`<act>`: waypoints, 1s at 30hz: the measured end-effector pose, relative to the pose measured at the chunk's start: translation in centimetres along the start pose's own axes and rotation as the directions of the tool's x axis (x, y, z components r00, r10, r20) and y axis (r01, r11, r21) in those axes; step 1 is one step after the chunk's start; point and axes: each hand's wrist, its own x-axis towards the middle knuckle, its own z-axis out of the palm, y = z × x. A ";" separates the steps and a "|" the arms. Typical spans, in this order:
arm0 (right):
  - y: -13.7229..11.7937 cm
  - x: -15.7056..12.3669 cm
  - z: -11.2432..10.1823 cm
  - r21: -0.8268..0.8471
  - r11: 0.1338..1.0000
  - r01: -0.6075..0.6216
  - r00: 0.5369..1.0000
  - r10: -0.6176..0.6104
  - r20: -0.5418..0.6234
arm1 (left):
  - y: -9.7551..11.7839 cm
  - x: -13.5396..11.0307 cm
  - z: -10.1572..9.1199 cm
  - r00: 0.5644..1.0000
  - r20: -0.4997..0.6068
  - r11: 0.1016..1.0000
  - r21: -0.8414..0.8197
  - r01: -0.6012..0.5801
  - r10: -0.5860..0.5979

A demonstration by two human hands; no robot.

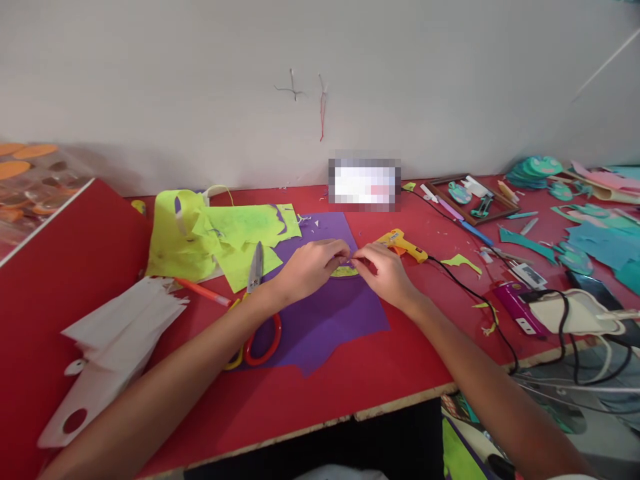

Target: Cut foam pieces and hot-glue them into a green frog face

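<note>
My left hand (311, 267) and my right hand (381, 270) meet over a purple paper sheet (327, 313) on the red table (390, 373). Both pinch a small yellow-green paper piece (344, 271) between their fingertips, holding it just above the purple sheet. A yellow glue gun (403, 243) lies just beyond my right hand, with its black cord (475, 293) trailing off to the right. Scissors with red and yellow handles (257, 313) lie under my left forearm.
Yellow-green paper scraps (220, 237) lie at the back left, with white paper (117, 337) and an orange pen (203, 291) nearer. Teal cut-outs (595, 233), a wooden tray of tools (473, 197), and a pink device (517, 308) crowd the right. A wall rises behind.
</note>
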 end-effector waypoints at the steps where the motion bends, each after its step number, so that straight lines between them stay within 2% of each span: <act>1: 0.0 0.0 0.0 0.006 1.000 -0.010 1.000 0.010 0.002 | -0.2 0.0 0.1 1.000 0.004 1.000 -0.007 0.011 -0.011; 4: 0.1 -0.1 0.2 0.003 0.999 -0.036 0.999 0.036 0.030 | -0.5 0.1 0.3 0.999 0.030 0.999 0.021 0.035 -0.036; 12: 0.1 -0.1 0.4 -0.080 0.995 -0.062 0.988 0.073 0.136 | 0.0 -0.5 0.9 0.991 0.095 0.969 0.234 0.074 -0.098; 30: 0.2 -0.2 0.7 -0.184 0.983 -0.018 0.978 0.056 0.202 | 0.0 -0.6 1.2 0.983 0.128 0.939 0.335 0.081 -0.130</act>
